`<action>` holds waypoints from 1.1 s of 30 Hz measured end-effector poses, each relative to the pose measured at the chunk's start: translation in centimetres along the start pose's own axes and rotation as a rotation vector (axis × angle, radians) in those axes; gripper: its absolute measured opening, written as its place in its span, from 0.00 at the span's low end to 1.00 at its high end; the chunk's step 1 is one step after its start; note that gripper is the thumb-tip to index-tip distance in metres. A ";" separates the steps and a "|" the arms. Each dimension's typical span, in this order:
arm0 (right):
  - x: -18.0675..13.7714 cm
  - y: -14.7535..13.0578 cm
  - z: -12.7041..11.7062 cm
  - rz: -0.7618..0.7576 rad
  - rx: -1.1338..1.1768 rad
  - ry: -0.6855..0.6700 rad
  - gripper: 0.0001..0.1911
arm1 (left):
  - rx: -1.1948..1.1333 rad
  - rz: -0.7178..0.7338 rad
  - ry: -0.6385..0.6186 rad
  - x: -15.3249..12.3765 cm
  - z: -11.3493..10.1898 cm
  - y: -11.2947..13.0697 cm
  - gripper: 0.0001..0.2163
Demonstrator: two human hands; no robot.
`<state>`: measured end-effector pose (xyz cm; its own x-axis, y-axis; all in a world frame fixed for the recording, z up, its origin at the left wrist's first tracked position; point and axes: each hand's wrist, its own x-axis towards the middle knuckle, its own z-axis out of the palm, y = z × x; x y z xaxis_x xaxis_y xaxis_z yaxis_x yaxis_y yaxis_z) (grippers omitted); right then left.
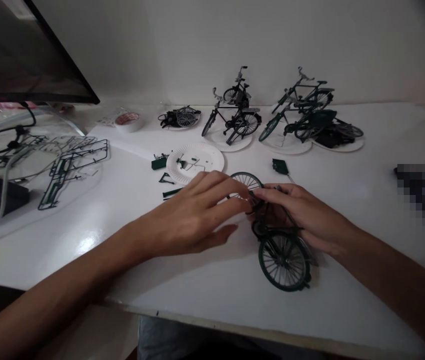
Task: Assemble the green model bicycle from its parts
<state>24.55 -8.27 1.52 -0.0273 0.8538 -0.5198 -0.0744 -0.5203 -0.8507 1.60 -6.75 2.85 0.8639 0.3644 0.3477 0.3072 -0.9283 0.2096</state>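
A dark green model bicycle [283,260] is tilted above the white table, one wheel toward me and the other wheel pointing away. My right hand [310,215] grips its frame from the right, thumb on top near the far wheel; the other fingers are partly hidden behind the frame. My left hand [193,220] reaches in from the left with its fingers apart. Its index and middle fingertips touch the bicycle beside the far wheel, while the thumb stays clear below. Just beyond the hands lies a small green part [280,166].
Behind the left hand, a paper plate [216,155] bears tiny parts. Assembled black [231,117] and green model bicycles [283,115] stand along the wall. Green part frames [56,175], a tape roll [127,121] and a monitor [20,55] are on the left.
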 end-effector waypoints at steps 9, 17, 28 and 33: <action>-0.3 0.0 -0.5 0.037 -0.097 -0.080 0.20 | 0.130 -0.010 0.154 -0.5 -1.4 -1.6 0.05; 0.0 0.2 -0.4 0.041 -0.094 0.016 0.21 | 0.068 0.069 0.087 0.2 0.5 0.6 0.09; 0.0 0.2 -0.9 0.055 -0.071 -0.117 0.20 | 0.120 -0.082 0.143 -0.5 -0.8 -1.3 0.06; -0.1 0.2 -0.7 0.085 -0.060 -0.122 0.20 | 0.137 -0.157 0.258 -0.7 -1.7 -1.9 0.05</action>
<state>25.24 -8.48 1.34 -0.1517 0.8005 -0.5797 -0.0069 -0.5874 -0.8093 -0.26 -5.13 3.77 0.6773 0.4947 0.5446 0.4948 -0.8541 0.1604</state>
